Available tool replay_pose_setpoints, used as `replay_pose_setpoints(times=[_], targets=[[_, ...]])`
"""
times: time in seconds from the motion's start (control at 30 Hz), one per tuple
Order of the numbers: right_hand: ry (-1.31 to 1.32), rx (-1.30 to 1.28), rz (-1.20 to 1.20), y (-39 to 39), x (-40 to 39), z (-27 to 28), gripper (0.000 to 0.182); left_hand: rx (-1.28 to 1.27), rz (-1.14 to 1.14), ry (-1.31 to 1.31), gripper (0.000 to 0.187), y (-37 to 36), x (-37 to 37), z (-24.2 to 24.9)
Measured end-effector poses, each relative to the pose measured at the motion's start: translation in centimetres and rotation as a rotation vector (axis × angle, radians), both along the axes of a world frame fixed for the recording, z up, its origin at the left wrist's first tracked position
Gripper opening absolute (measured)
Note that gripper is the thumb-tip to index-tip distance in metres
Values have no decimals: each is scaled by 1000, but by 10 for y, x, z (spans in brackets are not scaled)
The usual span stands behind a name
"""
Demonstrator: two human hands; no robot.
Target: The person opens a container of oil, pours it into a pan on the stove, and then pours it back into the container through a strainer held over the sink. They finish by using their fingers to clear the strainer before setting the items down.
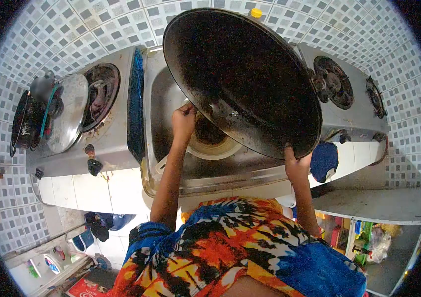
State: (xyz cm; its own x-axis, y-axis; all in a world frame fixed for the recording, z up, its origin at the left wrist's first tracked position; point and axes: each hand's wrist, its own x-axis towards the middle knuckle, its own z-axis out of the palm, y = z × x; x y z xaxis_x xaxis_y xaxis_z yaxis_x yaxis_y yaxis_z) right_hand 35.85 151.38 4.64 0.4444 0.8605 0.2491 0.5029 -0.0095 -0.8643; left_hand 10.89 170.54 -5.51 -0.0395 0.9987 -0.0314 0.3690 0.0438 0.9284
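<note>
A large blackened wok is tilted up over the metal sink, its dark surface facing me. My right hand grips its lower right rim, the thumb lying over the edge. At the left rim my left hand is closed, with its fingertips partly hidden against the edge. Below the wok, a cream-coloured basin with a handle sits in the sink, partly covered by the wok. Something dark shows inside that basin; I cannot make out what it is.
Left of the sink is a gas stove bearing a metal lid and a blackened pan. Another stove stands to the right. A dark blue cloth hangs beneath it. A yellow cap shows behind the wok.
</note>
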Motion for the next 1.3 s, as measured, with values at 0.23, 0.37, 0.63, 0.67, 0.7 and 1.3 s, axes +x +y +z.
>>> replay_pose_setpoints(times=[0.23, 0.37, 0.63, 0.67, 0.7, 1.3], targets=[[6, 54, -5, 6, -3, 3, 65, 41, -54, -66, 22, 0, -1, 0], [-31, 94, 33, 8, -2, 8, 69, 19, -63, -71, 23, 0, 0, 4], [-60, 103, 99, 11, -7, 23, 73, 37, -24, -83, 22, 9, -3, -17], [-58, 108, 96, 10, -6, 22, 73, 23, -26, -80, 21, 8, -3, -14], [-17, 103, 102, 10, -5, 19, 74, 11, -27, -77, 20, 6, -3, -11], [-4, 141, 191, 7, 3, 15, 80, 46, -8, -265, 14, 2, 1, -15]])
